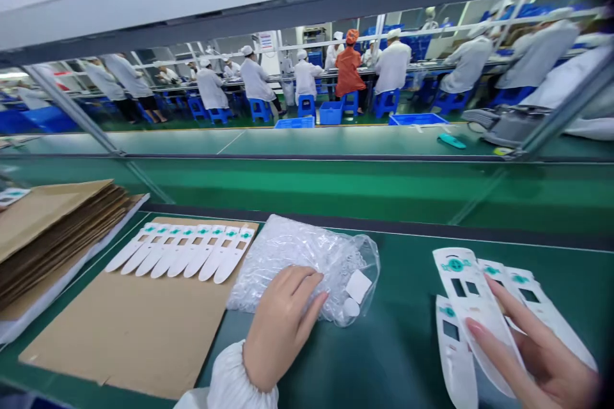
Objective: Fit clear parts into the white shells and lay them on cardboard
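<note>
- Here's the row: 8 white panels (180, 259) lie side by side along the cardboard sheet's (129, 332) far edge, apparently done.
- Right hand (551, 351) pinches 1 panel (480, 300) near the desk's (384, 358) right edge; loose panels (455, 364) beside it look left over.
- Left hand (283, 319), fingers curled, touches the clear bag (288, 249); can't tell whether it grips anything.

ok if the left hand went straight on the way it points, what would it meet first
The left hand would probably meet the clear, crinkled plastic bag first; the two overlap in this view, but whether they touch is unclear.
</note>
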The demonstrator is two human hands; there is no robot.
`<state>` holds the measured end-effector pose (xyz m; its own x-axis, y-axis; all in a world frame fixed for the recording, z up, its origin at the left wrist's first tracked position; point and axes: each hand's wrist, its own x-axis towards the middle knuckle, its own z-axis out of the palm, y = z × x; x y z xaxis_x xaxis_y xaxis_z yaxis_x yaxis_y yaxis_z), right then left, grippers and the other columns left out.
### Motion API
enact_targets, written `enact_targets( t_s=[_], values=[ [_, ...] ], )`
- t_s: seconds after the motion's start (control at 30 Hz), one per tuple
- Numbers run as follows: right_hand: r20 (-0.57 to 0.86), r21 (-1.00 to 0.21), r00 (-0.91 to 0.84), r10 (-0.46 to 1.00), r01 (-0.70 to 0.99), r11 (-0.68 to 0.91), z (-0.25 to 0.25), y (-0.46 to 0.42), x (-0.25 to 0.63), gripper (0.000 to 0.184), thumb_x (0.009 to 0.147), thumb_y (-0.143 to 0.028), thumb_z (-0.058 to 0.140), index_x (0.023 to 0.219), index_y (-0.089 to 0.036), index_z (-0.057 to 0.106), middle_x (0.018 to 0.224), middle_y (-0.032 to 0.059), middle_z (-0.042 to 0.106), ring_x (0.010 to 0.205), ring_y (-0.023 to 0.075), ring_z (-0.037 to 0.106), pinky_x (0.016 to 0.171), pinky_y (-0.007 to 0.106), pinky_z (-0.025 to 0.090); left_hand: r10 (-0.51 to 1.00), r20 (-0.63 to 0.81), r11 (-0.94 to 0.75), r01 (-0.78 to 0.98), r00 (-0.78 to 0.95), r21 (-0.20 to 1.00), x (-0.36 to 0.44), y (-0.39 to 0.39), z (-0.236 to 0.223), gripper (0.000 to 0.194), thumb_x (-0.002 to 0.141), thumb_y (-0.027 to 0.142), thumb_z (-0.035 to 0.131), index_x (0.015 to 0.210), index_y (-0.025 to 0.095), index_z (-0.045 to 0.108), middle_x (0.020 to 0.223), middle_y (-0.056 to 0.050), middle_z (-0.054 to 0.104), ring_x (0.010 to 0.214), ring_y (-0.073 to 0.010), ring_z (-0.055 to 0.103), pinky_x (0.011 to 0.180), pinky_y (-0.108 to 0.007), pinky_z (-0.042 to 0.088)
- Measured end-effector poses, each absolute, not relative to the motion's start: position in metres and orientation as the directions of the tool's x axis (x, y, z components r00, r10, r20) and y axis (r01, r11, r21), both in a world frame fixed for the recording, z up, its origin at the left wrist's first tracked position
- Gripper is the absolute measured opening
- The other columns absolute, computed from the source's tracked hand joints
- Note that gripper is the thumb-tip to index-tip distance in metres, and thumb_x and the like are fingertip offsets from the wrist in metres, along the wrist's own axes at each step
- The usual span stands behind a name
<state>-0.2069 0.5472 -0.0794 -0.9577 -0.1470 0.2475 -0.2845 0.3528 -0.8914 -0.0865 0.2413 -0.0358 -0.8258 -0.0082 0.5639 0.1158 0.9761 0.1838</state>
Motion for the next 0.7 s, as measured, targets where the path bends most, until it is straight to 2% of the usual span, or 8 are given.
enact_targets(
  t_s=[0.13, 0.2, 0.33, 0.37, 0.43, 0.53, 0.6, 0.7],
  values=[
    [0.184, -0.928, -0.974, -0.134, -0.217, 0.302, -0.073, 0.549, -0.204, 0.069, 0.087, -0.057, 0.076, 0.147, -0.029, 0.058, 0.107, 0.0072, 0.076, 0.073, 0.0251, 0.074, 0.056, 0.027, 0.065, 0.04, 0.549, 0.974, 0.156, -0.835, 0.166, -0.099, 0.232, -0.04, 0.017, 0.102, 0.019, 0.05, 0.115, 0.019, 0.062, 0.104, -0.007, 0.072, 0.092, -0.0224, 0.07, 0.077, -0.038, 0.06],
    [0.126, -0.952, -0.984, -0.124, -0.155, 0.263, -0.069, 0.547, -0.203, 0.071, 0.086, -0.057, 0.077, 0.147, -0.027, 0.057, 0.099, 0.0059, 0.076, 0.067, 0.0221, 0.071, 0.057, 0.025, 0.063, 0.062, 0.544, 0.971, 0.176, -0.837, 0.159, -0.106, 0.23, -0.039, 0.017, 0.102, 0.017, 0.049, 0.111, 0.018, 0.062, 0.102, -0.007, 0.071, 0.09, -0.0218, 0.07, 0.074, -0.037, 0.059],
    [0.054, -0.99, -0.983, -0.177, -0.076, 0.117, -0.062, 0.541, -0.202, 0.069, 0.088, -0.054, 0.077, 0.149, -0.03, 0.054, 0.117, 0.0068, 0.072, 0.079, 0.0203, 0.071, 0.059, 0.021, 0.061, 0.105, 0.503, 0.955, 0.227, -0.858, 0.189, -0.124, 0.24, -0.03, 0.018, 0.102, 0.015, 0.047, 0.105, 0.017, 0.065, 0.1, -0.007, 0.07, 0.089, -0.0211, 0.068, 0.074, -0.036, 0.058],
    [0.062, -0.992, -0.975, -0.212, -0.083, 0.09, -0.061, 0.54, -0.203, 0.065, 0.09, -0.052, 0.076, 0.148, -0.032, 0.054, 0.121, 0.0059, 0.071, 0.083, 0.0189, 0.071, 0.065, 0.019, 0.062, 0.113, 0.45, 0.954, 0.223, -0.886, 0.199, -0.13, 0.245, -0.027, 0.019, 0.102, 0.015, 0.047, 0.104, 0.016, 0.066, 0.099, -0.007, 0.07, 0.09, -0.0213, 0.068, 0.076, -0.036, 0.058],
    [0.063, -0.994, -0.957, -0.282, -0.084, 0.062, -0.06, 0.54, -0.204, 0.059, 0.094, -0.049, 0.074, 0.147, -0.034, 0.054, 0.123, 0.0042, 0.07, 0.09, 0.0169, 0.07, 0.077, 0.018, 0.061, 0.123, 0.227, 0.971, 0.164, -0.966, 0.174, -0.145, 0.257, -0.02, 0.024, 0.1, 0.008, 0.046, 0.102, 0.016, 0.068, 0.099, -0.007, 0.071, 0.092, -0.0224, 0.07, 0.082, -0.037, 0.058],
    [0.004, -1.0, -0.951, -0.31, -0.011, 0.022, -0.06, 0.539, -0.204, 0.061, 0.095, -0.05, 0.072, 0.15, -0.037, 0.051, 0.123, 0.0037, 0.07, 0.098, 0.0177, 0.07, 0.081, 0.018, 0.061, 0.07, -0.127, 0.996, 0.063, -0.989, 0.057, -0.169, 0.273, -0.013, 0.033, 0.085, -0.009, 0.05, 0.097, 0.013, 0.071, 0.097, -0.01, 0.074, 0.089, -0.0271, 0.074, 0.078, -0.038, 0.059],
    [-0.026, -0.999, -0.949, -0.313, 0.038, -0.032, -0.056, 0.536, -0.202, 0.067, 0.092, -0.049, 0.076, 0.152, -0.038, 0.048, 0.132, 0.0042, 0.066, 0.104, 0.0203, 0.069, 0.081, 0.02, 0.061, 0.035, -0.196, 0.999, 0.031, -0.98, 0.024, -0.184, 0.279, -0.011, 0.037, 0.075, -0.015, 0.053, 0.096, 0.009, 0.072, 0.096, -0.014, 0.075, 0.086, -0.0316, 0.076, 0.073, -0.038, 0.059],
    [-0.093, -0.987, -0.959, -0.269, 0.124, -0.103, -0.043, 0.527, -0.197, 0.073, 0.086, -0.049, 0.082, 0.149, -0.035, 0.05, 0.135, 0.0049, 0.064, 0.097, 0.0196, 0.07, 0.076, 0.018, 0.061, -0.005, -0.201, 1.0, -0.008, -0.98, 0.015, -0.2, 0.282, -0.013, 0.039, 0.075, -0.015, 0.051, 0.097, 0.006, 0.075, 0.097, -0.019, 0.075, 0.091, -0.0359, 0.076, 0.072, -0.038, 0.059]
  ],
)
